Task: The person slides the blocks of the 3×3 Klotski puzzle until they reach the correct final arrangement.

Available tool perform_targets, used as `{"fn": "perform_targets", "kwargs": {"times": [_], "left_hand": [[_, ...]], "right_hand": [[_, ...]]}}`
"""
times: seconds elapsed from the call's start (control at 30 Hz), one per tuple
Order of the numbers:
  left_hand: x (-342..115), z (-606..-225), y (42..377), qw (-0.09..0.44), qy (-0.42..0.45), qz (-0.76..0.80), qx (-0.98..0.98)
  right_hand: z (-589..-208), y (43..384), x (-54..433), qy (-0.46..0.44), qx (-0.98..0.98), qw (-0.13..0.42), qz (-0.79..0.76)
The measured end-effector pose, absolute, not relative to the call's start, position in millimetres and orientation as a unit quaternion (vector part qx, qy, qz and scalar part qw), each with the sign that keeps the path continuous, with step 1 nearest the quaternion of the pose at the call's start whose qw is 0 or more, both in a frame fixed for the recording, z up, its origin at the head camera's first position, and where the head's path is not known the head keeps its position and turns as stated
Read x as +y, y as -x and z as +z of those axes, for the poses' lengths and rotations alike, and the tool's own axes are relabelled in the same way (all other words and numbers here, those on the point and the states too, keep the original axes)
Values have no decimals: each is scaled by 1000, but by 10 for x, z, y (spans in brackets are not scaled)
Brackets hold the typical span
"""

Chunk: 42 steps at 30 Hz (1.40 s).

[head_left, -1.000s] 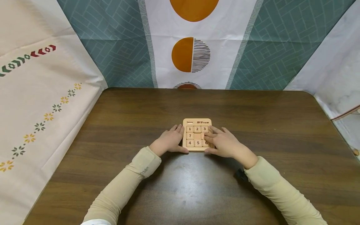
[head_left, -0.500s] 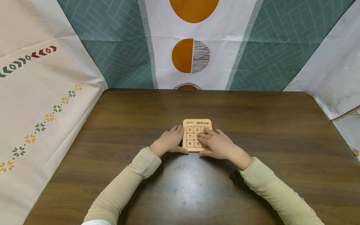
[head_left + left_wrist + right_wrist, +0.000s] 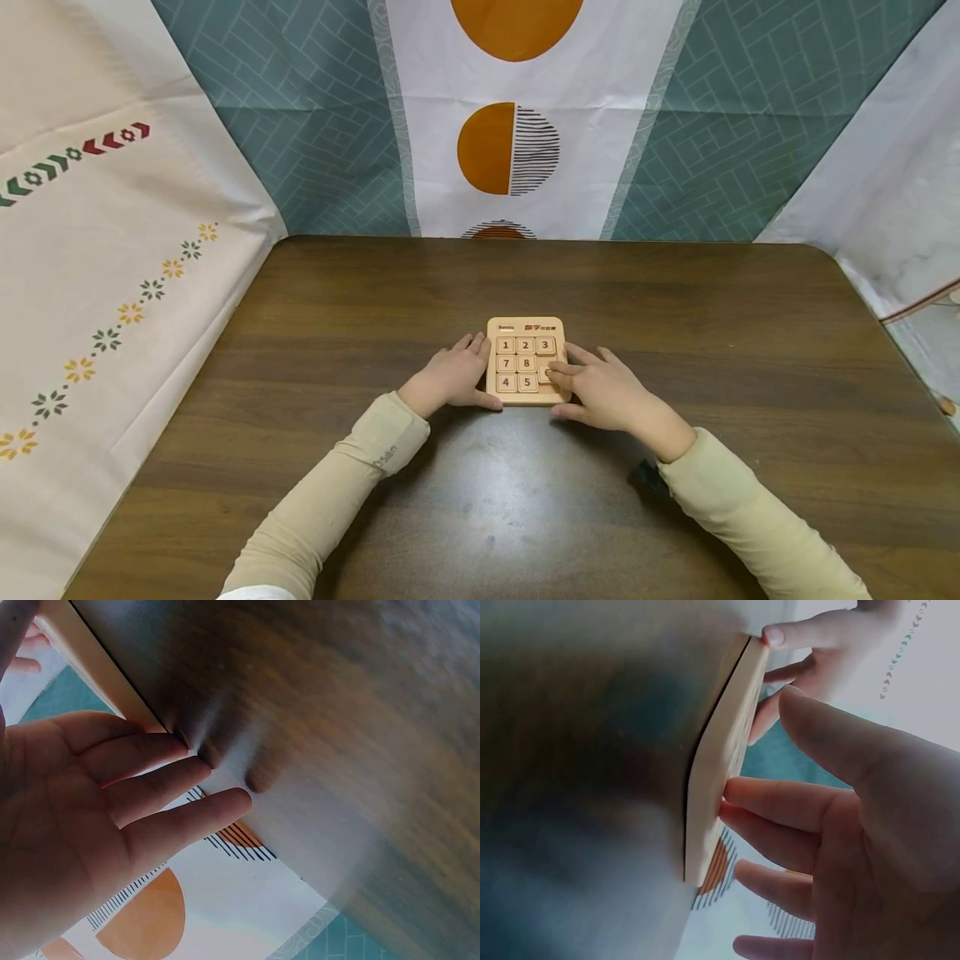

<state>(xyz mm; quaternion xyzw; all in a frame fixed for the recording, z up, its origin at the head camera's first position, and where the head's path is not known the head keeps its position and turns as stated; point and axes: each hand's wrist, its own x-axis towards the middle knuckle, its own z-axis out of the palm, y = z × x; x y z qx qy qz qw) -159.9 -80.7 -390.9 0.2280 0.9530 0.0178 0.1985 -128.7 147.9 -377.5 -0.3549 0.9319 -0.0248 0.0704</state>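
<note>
A wooden number sliding puzzle (image 3: pixel 527 329) lies flat on the table in the head view, its square tiles marked with digits. My left hand (image 3: pixel 452 377) rests against its left side, fingers extended along the edge and thumb at the near-left corner. On the right side, fingertips of my right hand (image 3: pixel 602 390) touch the tile marked 6 (image 3: pixel 546 374), which sits between the middle and bottom rows and is partly covered. The right wrist view shows the puzzle (image 3: pixel 716 772) edge-on, with extended fingers of the right hand (image 3: pixel 840 825) on its top.
The puzzle sits on a brown wooden table (image 3: pixel 375 292). Behind the table's far edge hangs a teal and white patterned cloth (image 3: pixel 592 167). A cream cloth with flower motifs (image 3: pixel 112 275) drapes along the left side.
Tile 8 has slid left into the centre slot. Tile 6 has then shifted up from the bottom right. My right hand went left, then back right; the left hand stayed still.
</note>
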Motion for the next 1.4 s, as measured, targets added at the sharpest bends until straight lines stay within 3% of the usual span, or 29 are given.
{"fn": "perform_targets", "kwargs": {"times": [0.27, 0.53, 1.03, 1.4], "left_hand": [[-807, -3907, 1588, 203, -226, 16, 953], [-801, -3907, 1602, 199, -227, 13, 953], [-810, -3886, 1600, 202, -227, 13, 953], [-802, -3877, 1596, 200, -227, 11, 953]], "right_hand": [[-3824, 1365, 1447, 353, 933, 71, -19], [-3839, 1256, 1358, 422, 901, 86, -42], [-3810, 1255, 1558, 401, 909, 99, -48], [-3797, 1215, 1191, 450, 885, 110, -52]]}}
